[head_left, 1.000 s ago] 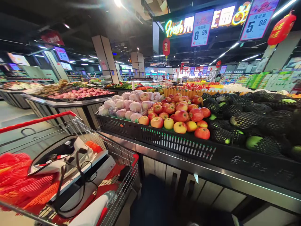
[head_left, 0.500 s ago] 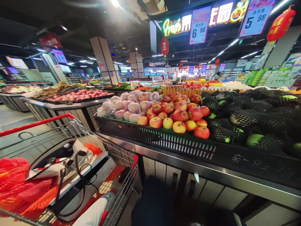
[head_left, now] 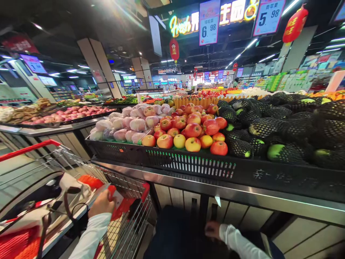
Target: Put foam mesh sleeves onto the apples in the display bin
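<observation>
My left hand (head_left: pixel 101 203) is over the shopping cart (head_left: pixel 147 190), its fingers closed at the end of a long white box (head_left: pixel 117 197). Beside that box, a white bag with dark straps (head_left: pixel 70 184) lies in the cart. Low in front of the counter is my right hand (head_left: pixel 212 229), close to my dark clothing (head_left: pixel 172 233). It is dim and blurred, so the set of its fingers and anything in them cannot be made out. Red and yellow apples (head_left: pixel 193 130) are heaped in a black crate (head_left: pixel 161 158) above and ahead of both hands.
Foam-wrapped pink fruit (head_left: pixel 138 124) lies left of the apples. Dark netted green melons (head_left: pixel 269 126) fill the right side. A metal counter edge (head_left: pixel 242 194) runs below the crates. Red net bags (head_left: pixel 20 241) lie in the cart. Price signs (head_left: pixel 209 25) hang overhead.
The view has turned right, so the display and cart appear farther left. My left hand has come to the box's end. My right hand and sleeve have entered low down.
</observation>
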The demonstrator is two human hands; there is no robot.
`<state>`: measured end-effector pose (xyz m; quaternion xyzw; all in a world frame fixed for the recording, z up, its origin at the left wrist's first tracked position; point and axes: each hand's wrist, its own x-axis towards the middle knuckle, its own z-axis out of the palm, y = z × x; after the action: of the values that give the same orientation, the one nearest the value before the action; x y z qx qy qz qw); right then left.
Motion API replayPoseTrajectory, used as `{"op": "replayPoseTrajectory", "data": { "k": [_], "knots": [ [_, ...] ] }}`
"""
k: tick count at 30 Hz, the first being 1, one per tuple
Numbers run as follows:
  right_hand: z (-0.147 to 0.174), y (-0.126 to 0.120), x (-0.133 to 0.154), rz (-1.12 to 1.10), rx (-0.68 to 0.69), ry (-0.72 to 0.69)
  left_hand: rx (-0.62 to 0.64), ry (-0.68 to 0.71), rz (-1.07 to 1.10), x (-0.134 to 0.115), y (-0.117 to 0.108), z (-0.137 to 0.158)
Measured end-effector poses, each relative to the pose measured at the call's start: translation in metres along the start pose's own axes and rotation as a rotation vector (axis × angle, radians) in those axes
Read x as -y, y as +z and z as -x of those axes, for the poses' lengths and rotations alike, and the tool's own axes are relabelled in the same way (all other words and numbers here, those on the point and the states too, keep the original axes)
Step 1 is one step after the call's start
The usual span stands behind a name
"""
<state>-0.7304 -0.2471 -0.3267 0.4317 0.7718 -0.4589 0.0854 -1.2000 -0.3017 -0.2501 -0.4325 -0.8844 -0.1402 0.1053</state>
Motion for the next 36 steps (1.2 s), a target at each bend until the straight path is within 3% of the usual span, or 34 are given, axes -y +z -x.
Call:
{"op": "replayPoseTrajectory", "data": {
  "k": [3,4,7,8,10,11,14,16,17,19,21,24,26,30,33,36],
  "knots": [
    [0.007,-0.062,0.018,0.046,0.113,-0.047,-0.285,0.154,0.040,-0.025,-0.030,-0.012],
    [0.018,-0.094,0.035,0.079,0.178,-0.108,-0.378,0.208,0.043,-0.041,-0.043,-0.016],
    [0.064,-0.209,0.110,0.229,0.158,-0.318,-0.659,0.459,0.124,-0.107,-0.089,-0.035],
    [0.078,-0.248,0.136,0.252,0.000,-0.359,-0.738,0.582,0.167,-0.133,-0.104,-0.043],
    [0.095,-0.320,0.175,0.249,-0.788,-0.387,-0.823,0.850,0.233,-0.189,-0.134,-0.061],
    [0.097,-0.348,0.186,0.244,-0.979,-0.383,-0.845,0.963,0.253,-0.219,-0.147,-0.070],
    [0.082,-0.401,0.176,0.227,-1.282,-0.338,-0.903,1.162,0.323,-0.315,-0.177,-0.086],
    [0.062,-0.418,0.145,0.222,-1.546,-0.236,-0.925,1.145,0.449,-0.382,-0.188,-0.089],
    [0.053,-0.424,0.128,0.254,-1.564,-0.229,-0.910,1.120,0.538,-0.415,-0.191,-0.090],
    [0.041,-0.434,0.099,0.160,-1.696,-0.210,-0.814,1.066,0.737,-0.476,-0.190,-0.092],
    [0.037,-0.441,0.084,0.060,-1.810,-0.256,-0.638,0.971,0.927,-0.522,-0.185,-0.098],
    [0.033,-0.440,0.087,0.073,-1.769,-0.367,-0.269,0.849,1.053,-0.556,-0.175,-0.114],
    [0.028,-0.434,0.096,0.181,-1.640,-0.477,-0.044,0.941,1.083,-0.556,-0.169,-0.127],
    [0.018,-0.423,0.105,0.332,-1.447,-0.642,0.330,1.160,1.189,-0.530,-0.161,-0.150],
    [0.016,-0.421,0.102,0.342,-1.318,-0.718,0.631,1.132,1.154,-0.514,-0.155,-0.160],
    [0.016,-0.421,0.096,0.375,-1.206,-0.790,0.735,1.094,1.179,-0.507,-0.148,-0.165]
  ]
}}
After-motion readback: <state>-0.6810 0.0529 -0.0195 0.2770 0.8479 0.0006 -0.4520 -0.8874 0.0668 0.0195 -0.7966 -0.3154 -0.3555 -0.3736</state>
